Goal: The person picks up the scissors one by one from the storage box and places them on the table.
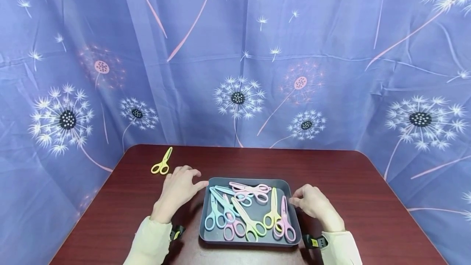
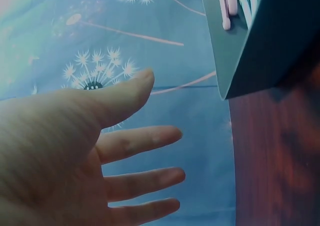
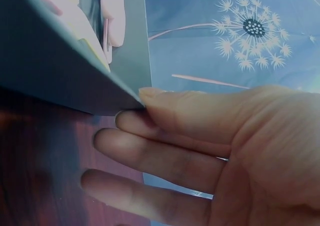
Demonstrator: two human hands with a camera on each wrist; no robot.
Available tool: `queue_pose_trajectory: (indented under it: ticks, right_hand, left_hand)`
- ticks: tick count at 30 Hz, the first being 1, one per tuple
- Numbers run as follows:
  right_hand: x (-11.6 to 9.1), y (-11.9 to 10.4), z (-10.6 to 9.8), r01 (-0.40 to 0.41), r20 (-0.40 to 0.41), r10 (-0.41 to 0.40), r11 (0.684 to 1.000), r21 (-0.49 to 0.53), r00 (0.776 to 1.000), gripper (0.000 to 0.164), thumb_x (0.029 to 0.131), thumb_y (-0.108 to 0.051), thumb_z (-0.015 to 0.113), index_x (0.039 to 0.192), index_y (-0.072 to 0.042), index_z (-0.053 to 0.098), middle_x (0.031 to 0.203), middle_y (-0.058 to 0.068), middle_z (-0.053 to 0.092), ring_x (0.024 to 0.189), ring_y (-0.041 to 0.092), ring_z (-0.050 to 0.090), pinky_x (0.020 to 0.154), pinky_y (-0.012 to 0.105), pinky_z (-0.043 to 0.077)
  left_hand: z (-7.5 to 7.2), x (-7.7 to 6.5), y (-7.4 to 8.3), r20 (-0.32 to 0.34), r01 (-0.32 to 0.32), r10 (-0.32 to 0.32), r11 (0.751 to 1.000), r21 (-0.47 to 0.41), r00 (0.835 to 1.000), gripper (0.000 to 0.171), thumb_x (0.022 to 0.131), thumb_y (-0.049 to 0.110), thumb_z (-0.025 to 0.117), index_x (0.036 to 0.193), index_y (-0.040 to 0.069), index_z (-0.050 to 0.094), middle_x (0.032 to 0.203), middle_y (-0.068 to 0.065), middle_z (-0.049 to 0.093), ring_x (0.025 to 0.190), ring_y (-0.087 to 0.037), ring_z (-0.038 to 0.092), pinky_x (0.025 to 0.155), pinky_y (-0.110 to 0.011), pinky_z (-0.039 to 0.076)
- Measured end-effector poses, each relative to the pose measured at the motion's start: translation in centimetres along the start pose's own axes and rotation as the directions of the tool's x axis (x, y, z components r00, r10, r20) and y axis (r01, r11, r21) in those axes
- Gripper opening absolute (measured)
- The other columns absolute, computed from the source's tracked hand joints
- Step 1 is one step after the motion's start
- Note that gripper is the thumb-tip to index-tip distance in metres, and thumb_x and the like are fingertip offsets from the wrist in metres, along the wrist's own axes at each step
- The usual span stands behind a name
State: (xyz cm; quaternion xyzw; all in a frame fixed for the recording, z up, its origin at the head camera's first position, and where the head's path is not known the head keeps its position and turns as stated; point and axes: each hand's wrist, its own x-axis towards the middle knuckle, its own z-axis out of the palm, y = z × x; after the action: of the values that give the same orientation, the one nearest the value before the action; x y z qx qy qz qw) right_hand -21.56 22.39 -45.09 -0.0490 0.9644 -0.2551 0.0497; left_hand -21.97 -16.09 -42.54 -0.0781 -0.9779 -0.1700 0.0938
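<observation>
Tray (image 1: 250, 243) between left hand (image 1: 179, 191) (spread, just apart) and right hand (image 1: 312, 201) (nearer, pinching it); long axis hand-to-hand.

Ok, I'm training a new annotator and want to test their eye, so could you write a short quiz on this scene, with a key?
1. Which hand is pinching the edge of the gray tray?
2. True or false: every pair of scissors in view lies inside the tray.
3. Fill in the blank: the fabric backdrop is printed with ____.

Key:
1. The right hand.
2. False: one pair of yellow scissors lies on the wooden table, outside the tray.
3. Dandelions.
</observation>
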Motion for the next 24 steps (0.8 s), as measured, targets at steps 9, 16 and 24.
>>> queue_pose_trajectory:
  ticks: [9, 16, 24]
  right_hand:
    - [-0.1, -0.1, -0.2, 0.0, 0.01, 0.0, 1.0, -0.009, 1.0, 0.008, 0.084, -0.018, 0.074, 0.077, -0.015, 0.074, 0.07, -0.003, 0.062, 0.065, 0.015, 0.051, 0.06, 0.036, 0.042]
    - [-0.1, -0.1, -0.2, -0.006, 0.012, 0.007, 1.0, -0.012, 1.0, 0.007, 0.083, -0.018, 0.074, 0.076, -0.015, 0.074, 0.069, -0.003, 0.062, 0.066, 0.015, 0.051, 0.06, 0.036, 0.042]
    - [-0.1, -0.2, -0.1, 0.005, 0.006, -0.005, 1.0, -0.012, 1.0, 0.013, 0.083, -0.018, 0.074, 0.07, -0.017, 0.07, 0.061, -0.004, 0.055, 0.062, 0.015, 0.048, 0.057, 0.034, 0.039]
  left_hand:
    - [0.8, -1.3, 1.4, 0.027, -0.058, 0.057, 0.997, 0.041, 0.998, 0.029, 0.082, 0.044, 0.075, 0.095, 0.019, 0.077, 0.094, 0.001, 0.065, 0.102, -0.029, 0.057, 0.078, -0.049, 0.04]
    - [1.7, -2.4, 2.8, 0.098, -0.106, 0.098, 0.99, 0.088, 0.99, 0.03, 0.082, 0.046, 0.074, 0.093, 0.018, 0.076, 0.099, -0.001, 0.064, 0.105, -0.029, 0.055, 0.08, -0.049, 0.039]
    - [2.4, -3.3, 3.8, 0.105, -0.166, 0.157, 0.983, 0.083, 0.982, 0.021, 0.079, 0.041, 0.077, 0.075, 0.021, 0.072, 0.083, 0.001, 0.059, 0.093, -0.026, 0.055, 0.074, -0.048, 0.039]
